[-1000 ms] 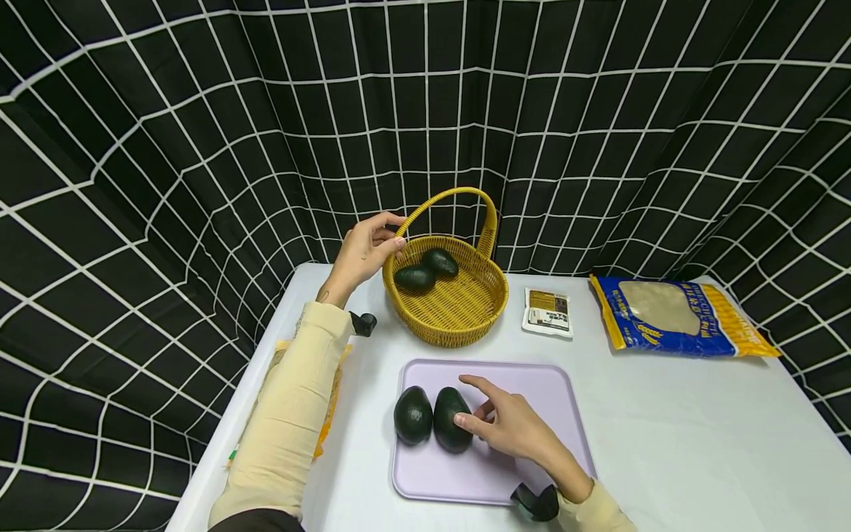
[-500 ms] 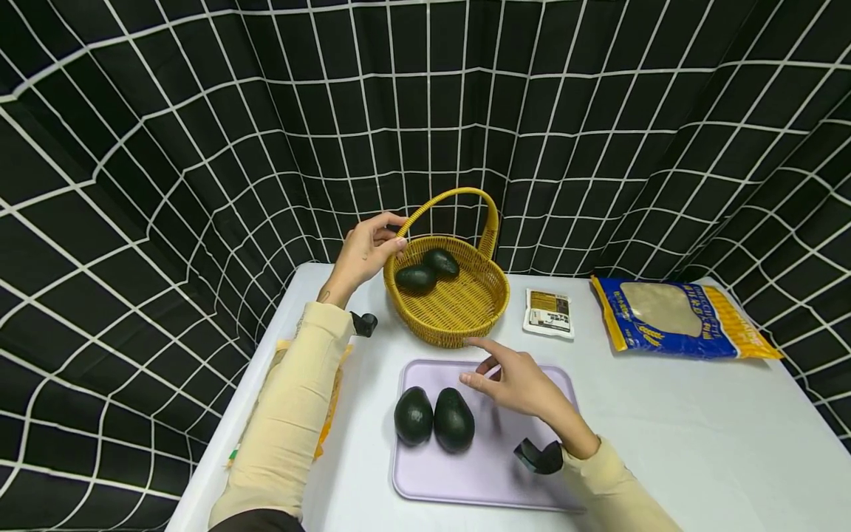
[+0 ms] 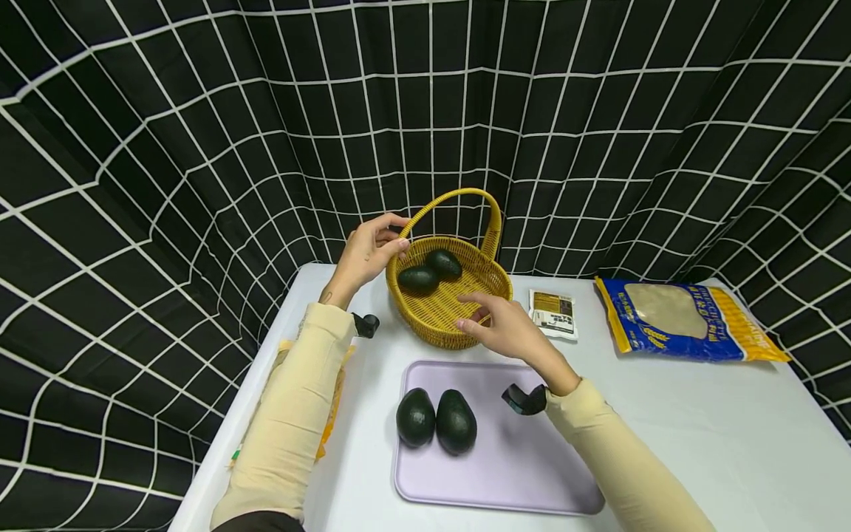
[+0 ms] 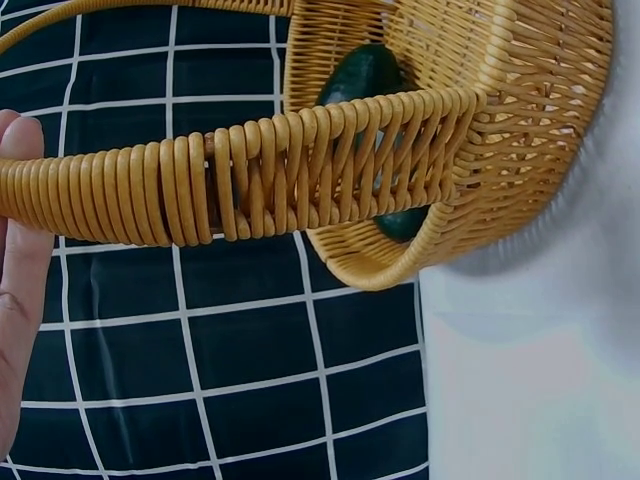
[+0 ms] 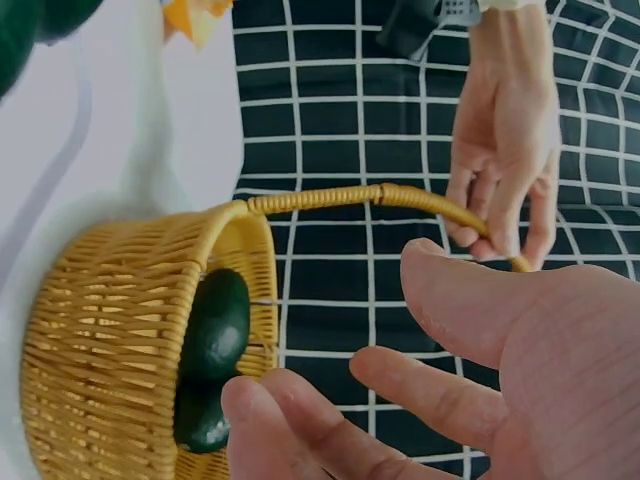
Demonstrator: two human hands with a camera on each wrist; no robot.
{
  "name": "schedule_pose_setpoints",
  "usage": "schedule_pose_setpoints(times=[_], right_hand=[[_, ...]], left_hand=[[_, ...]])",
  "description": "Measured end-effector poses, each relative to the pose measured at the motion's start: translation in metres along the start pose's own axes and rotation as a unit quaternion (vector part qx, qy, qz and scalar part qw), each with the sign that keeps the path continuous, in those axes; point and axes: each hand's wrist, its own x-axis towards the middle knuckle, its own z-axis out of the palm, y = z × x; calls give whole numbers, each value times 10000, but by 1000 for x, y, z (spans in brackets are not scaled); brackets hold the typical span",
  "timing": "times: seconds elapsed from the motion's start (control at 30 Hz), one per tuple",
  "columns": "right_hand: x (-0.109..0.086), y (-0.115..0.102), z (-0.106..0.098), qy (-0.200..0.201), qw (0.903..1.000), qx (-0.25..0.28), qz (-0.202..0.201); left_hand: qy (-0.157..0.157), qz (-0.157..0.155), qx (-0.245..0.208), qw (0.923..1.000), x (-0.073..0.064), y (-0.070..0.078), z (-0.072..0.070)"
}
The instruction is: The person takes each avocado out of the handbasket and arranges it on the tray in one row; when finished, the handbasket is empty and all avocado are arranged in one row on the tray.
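Observation:
My left hand point(image 3: 368, 247) pinches the handle of a yellow wicker basket point(image 3: 425, 329) on its left side. The left wrist view shows that handle point(image 4: 240, 180) up close, with fingers at its end. Two dark green avocados point(image 3: 419, 279) lie in the basket's back left part. Over the basket's front right rim hovers my right hand point(image 3: 501, 325), fingers spread with nothing between them. In the right wrist view its thumb and fingers stand apart in front of the basket opening. Two more avocados point(image 3: 456, 423) sit side by side on the left half of a lilac tray point(image 3: 512, 473).
Right of the basket lies a small white and brown packet point(image 3: 553, 314). A blue and yellow bag point(image 3: 671, 318) is at the back right. An orange-edged bag point(image 3: 335, 406) lies partly hidden under my left forearm. A black gridded curtain point(image 3: 572, 148) surrounds the white table.
My right hand has left the right avocado on the tray and moved forward, empty, to the basket's front rim. My left hand stays at the handle; the avocados keep their places.

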Motion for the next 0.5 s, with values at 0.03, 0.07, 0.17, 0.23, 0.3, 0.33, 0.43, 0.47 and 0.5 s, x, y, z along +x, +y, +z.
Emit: schedule_pose_setpoints(times=[0.03, 0.07, 0.17, 0.23, 0.3, 0.33, 0.43, 0.47, 0.5], right_hand=[[5, 0, 0, -7, 10000, -28, -1], [9, -1, 0, -32, 10000, -58, -1], [23, 0, 1, -111, 9998, -175, -41], [31, 0, 1, -164, 9996, -246, -45], [38, 1, 1, -213, 9992, -321, -86], [42, 1, 1, -237, 9991, -346, -80], [51, 3, 1, -316, 9986, -430, -12], [54, 3, 1, -349, 9984, -450, 22], [57, 4, 2, -378, 9982, -468, 55]], left_hand=[[-3, -1, 9, 10000, 0, 0, 0], [-12, -5, 11, 10000, 0, 0, -1], [-51, -13, -11, 10000, 0, -1, -1], [-70, 3, -37, 10000, 1, -1, -1], [-83, 18, -89, 9999, 1, -1, -1], [-86, 21, -102, 9999, 1, -1, -1], [-92, 14, -130, 9999, 1, -1, -1], [-96, 11, -131, 9999, 1, -1, -1], [-104, 18, -131, 9999, 1, -1, -1]])
